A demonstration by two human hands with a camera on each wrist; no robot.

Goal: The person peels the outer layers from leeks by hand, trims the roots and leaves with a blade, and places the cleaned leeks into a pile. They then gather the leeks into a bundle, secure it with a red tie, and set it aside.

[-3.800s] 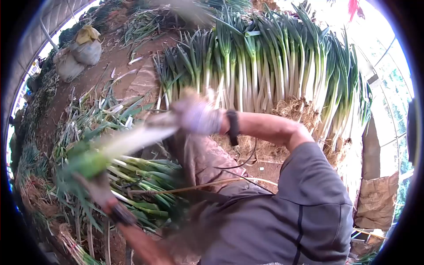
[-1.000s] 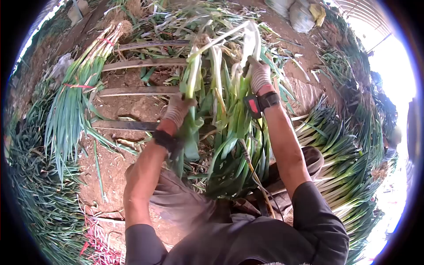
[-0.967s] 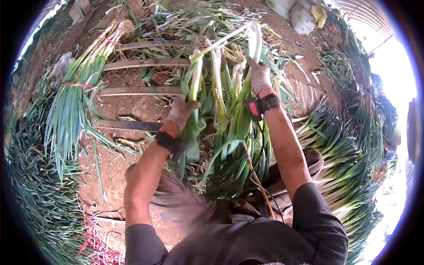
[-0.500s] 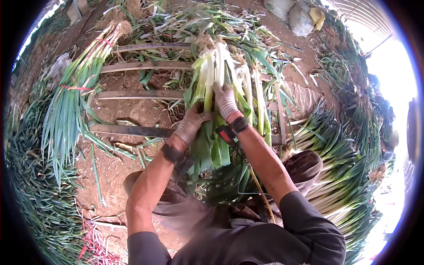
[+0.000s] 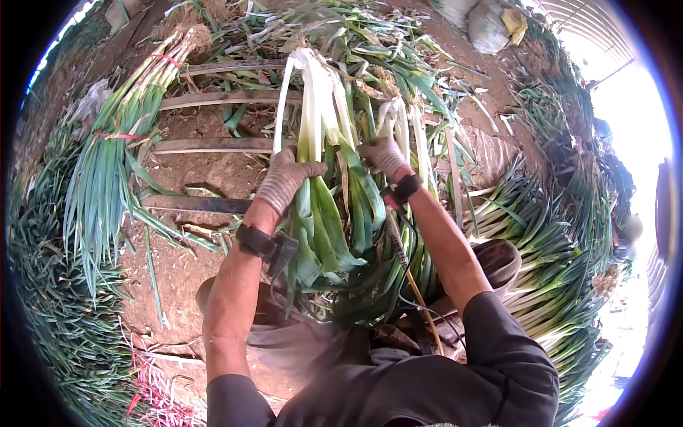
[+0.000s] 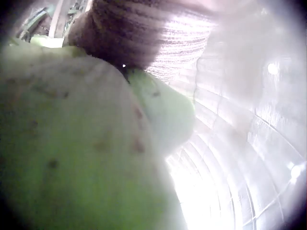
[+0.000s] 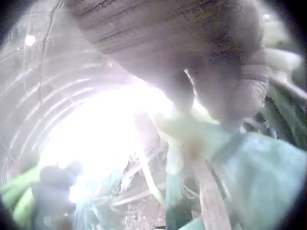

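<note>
My left hand (image 5: 286, 178), in a striped knit glove, grips several large green onions (image 5: 313, 107), white shafts and roots pointing away, broad leaves drooping towards my lap. In the left wrist view a wide green leaf (image 6: 86, 143) hides most of what the gloved hand (image 6: 144, 33) holds. My right hand (image 5: 386, 156), gloved too, is just right of this bunch. Its fingers pinch a pale leaf (image 7: 192, 129) in the right wrist view. Further green onions (image 5: 402, 128) stand out beyond the right hand, their roots away from me.
Flat slats (image 5: 220, 146) cross the ground at left. A tied bundle of green onions (image 5: 135, 121) with red bands lies there. Rows of onions (image 5: 548, 285) lie at right, and trimmed leaves (image 5: 384, 43) pile up ahead. A hose-like rod (image 5: 420, 299) and cable run by my lap.
The view has swung from the onion rows to the slats. Half a second ago both hands met on the bunch; now the left has moved left with it and the right has moved right.
</note>
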